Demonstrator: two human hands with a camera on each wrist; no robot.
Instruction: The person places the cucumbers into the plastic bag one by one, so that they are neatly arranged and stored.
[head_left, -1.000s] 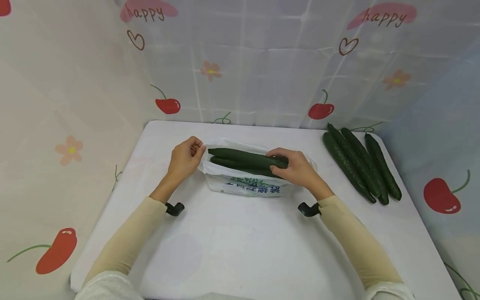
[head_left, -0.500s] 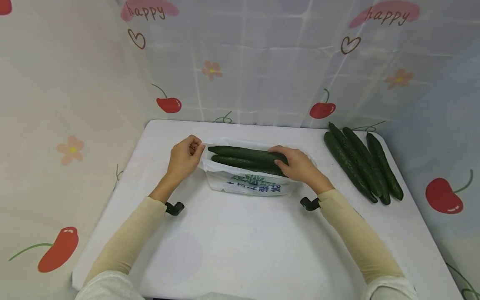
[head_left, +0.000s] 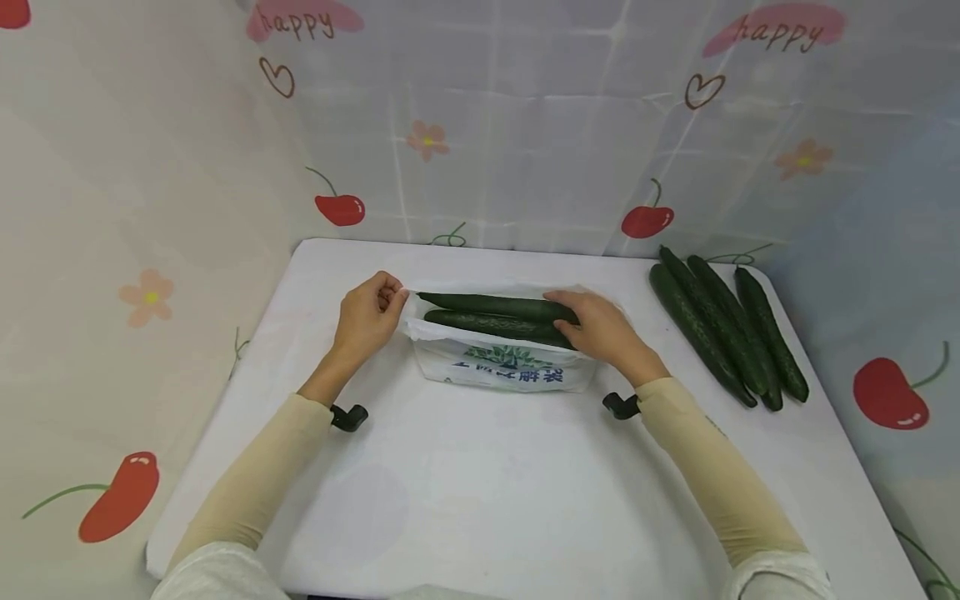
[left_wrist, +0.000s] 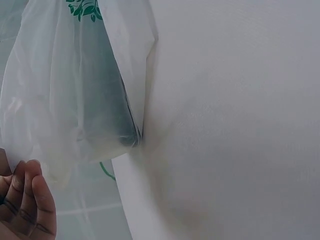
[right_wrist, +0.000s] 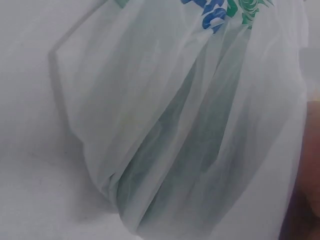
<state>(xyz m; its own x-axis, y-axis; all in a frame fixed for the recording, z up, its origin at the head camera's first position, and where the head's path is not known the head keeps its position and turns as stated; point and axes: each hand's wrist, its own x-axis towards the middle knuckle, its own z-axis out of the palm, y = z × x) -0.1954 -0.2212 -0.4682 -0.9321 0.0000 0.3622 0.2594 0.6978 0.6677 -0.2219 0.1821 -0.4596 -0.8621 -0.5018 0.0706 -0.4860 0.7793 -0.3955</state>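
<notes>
A white plastic bag [head_left: 450, 357] with green and blue print lies with its mouth spread on the table. Two long dark green cucumbers show inside it, a rear cucumber [head_left: 487, 303] and a front cucumber [head_left: 495, 325], side by side. My left hand [head_left: 366, 315] pinches the bag's left rim between thumb and fingertips; the left wrist view shows these fingers at the thin plastic. At the other end, my right hand [head_left: 600, 332] grips the rear cucumber, thumb in front and fingers behind. Its right end is hidden under that hand. In the right wrist view, cucumbers show dimly through the bag [right_wrist: 125, 125].
Several cucumbers [head_left: 705, 329] lie together at the back right of the white table [head_left: 480, 483]. A printed curtain [head_left: 517, 167] stands right behind the table's far edge. Black wrist mounts [head_left: 349, 417] stick out below both hands.
My right hand has shifted slightly to the right with its thumb higher, and more of the front cucumber shows. The left hand keeps its pinch on the bag's rim.
</notes>
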